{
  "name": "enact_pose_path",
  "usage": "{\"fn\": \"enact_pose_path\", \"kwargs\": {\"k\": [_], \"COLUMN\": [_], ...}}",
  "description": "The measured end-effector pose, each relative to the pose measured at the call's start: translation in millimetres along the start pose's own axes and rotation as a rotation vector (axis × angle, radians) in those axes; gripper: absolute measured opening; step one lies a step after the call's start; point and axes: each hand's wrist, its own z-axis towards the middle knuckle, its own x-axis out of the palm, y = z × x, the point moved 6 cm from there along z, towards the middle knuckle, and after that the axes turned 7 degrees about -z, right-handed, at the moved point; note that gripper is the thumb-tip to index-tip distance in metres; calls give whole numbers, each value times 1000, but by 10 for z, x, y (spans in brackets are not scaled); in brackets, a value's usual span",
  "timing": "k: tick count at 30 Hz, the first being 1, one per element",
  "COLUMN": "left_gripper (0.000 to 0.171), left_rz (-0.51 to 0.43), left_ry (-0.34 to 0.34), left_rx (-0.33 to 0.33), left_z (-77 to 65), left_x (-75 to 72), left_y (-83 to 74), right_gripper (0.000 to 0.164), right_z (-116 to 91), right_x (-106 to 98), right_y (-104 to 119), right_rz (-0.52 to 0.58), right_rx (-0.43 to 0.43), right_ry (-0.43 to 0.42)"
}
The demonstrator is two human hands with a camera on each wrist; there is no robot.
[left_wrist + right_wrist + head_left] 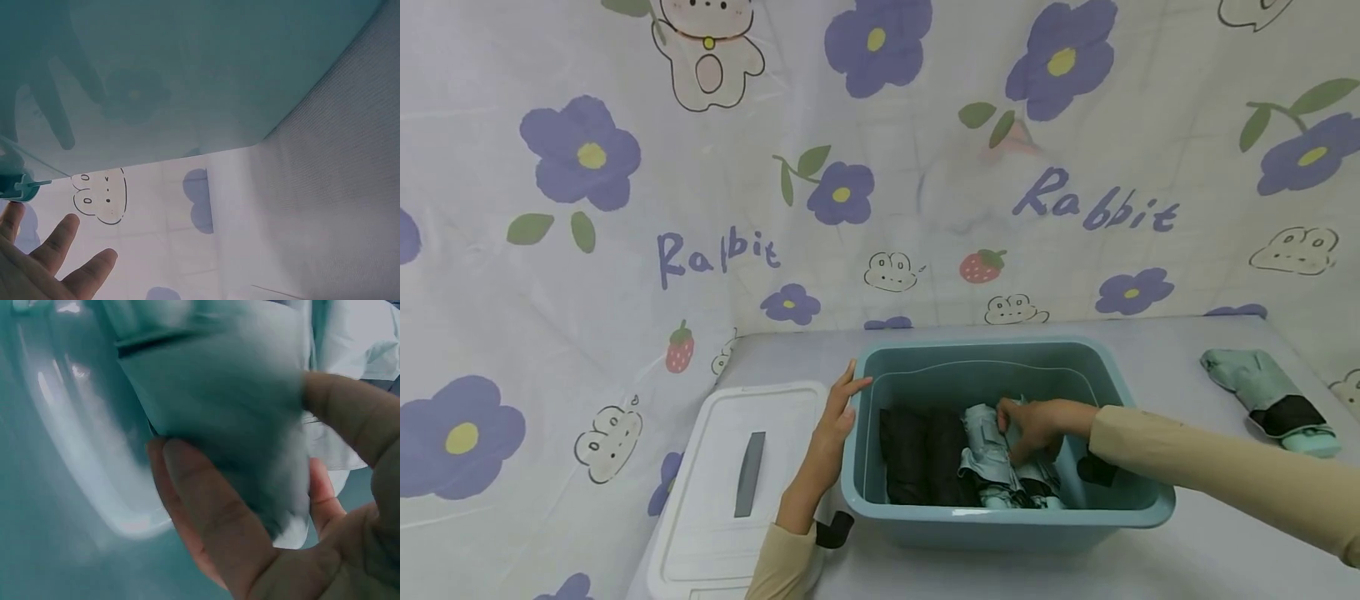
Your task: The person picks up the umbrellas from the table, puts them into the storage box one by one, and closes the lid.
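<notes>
A blue-green plastic bin [1000,515] stands in front of me. My left hand [835,425] rests at its left rim with fingers extended; the left wrist view shows these fingers [59,240] spread beside the bin's wall. Inside the bin, my right hand [1041,423] grips a pale green folded umbrella [219,394], thumb on one side and fingers on the other. Left of it lies another pale green folded umbrella [983,433], and two black rolled bundles [925,458] lie side by side at the bin's left end.
A white lid [707,483] with a grey handle lies left of the bin. To the right, a pale green folded umbrella [1247,379] with a black band lies on the light tabletop [1225,533]. A flower-printed curtain [925,208] hangs behind.
</notes>
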Motion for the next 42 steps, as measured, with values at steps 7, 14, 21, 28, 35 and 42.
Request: {"fn": "enact_pose_path", "kwargs": {"k": [7,14,21,28,35,42], "left_gripper": [53,53,51,46,46,43], "left_rz": [12,13,0,5,0,-27], "left_ry": [-8,-11,-1,5,1,11], "left_rx": [4,1,-5,-5,-11,-18], "left_z": [14,22,8,-19,-17,-1], "left_x": [3,-11,7,13,3,7], "left_y": [-34,-33,-15,-1,-23,-218], "right_gripper": [38,37,42,44,46,40], "right_z": [3,-26,-100,-193,-305,-404], "right_x": [6,-51,-97,-151,-264,-341], "right_y": [-7,23,49,95,183,243], "right_rz": [-21,-77,-124,-139,-174,-213], "right_rx": [-3,0,-42,-119,-211,-256], "right_ry": [11,12,-30,-80,-141,-170]}}
